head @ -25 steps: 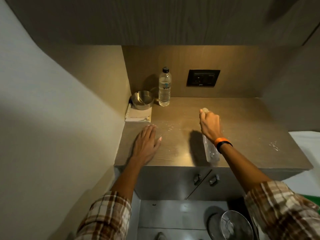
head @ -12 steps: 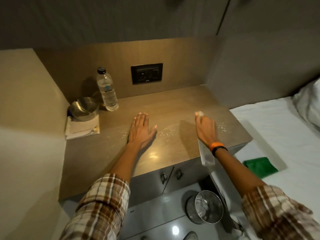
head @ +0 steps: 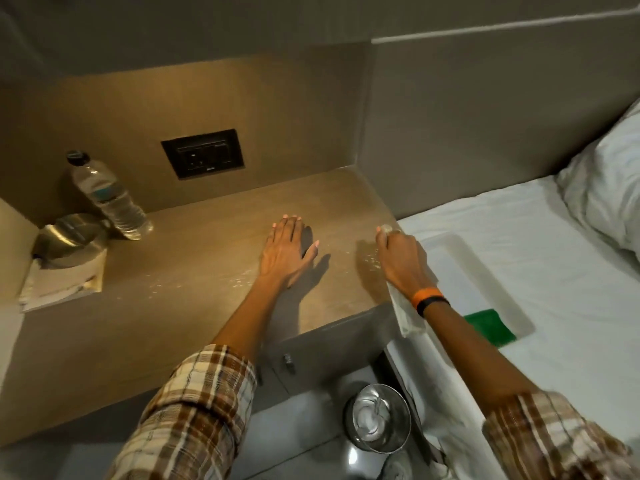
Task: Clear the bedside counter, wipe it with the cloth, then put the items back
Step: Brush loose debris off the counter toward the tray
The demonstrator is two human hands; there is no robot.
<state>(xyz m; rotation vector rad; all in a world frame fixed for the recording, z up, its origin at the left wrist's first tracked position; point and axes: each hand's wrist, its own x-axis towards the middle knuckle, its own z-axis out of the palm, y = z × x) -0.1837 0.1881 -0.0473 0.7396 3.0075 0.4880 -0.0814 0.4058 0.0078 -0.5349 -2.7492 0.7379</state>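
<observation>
The brown wooden counter [head: 194, 306] carries a water bottle [head: 107, 195], a metal bowl [head: 69, 233] and a white notepad [head: 65, 285] in its far left corner. The bowl rests on the notepad. White specks or droplets lie scattered mid-counter. My left hand [head: 285, 252] lies flat on the counter with its fingers spread, holding nothing. At the counter's right edge, my right hand [head: 401, 261] is closed on a clear plastic bottle [head: 408, 313] whose body hangs below my wrist. A folded green cloth [head: 490, 327] lies on the white bed [head: 554, 271] to the right.
A black socket panel [head: 202, 154] sits in the back wall. Cabinet doors with small knobs [head: 287, 360] are under the counter. A shiny metal bin [head: 379, 417] stands on the floor by the bed. A pillow [head: 609, 188] lies at the far right.
The view has swung right, bringing the bed and green cloth into sight. Both hands have shifted right along the counter; my right hand with the clear bottle now hangs over its right edge.
</observation>
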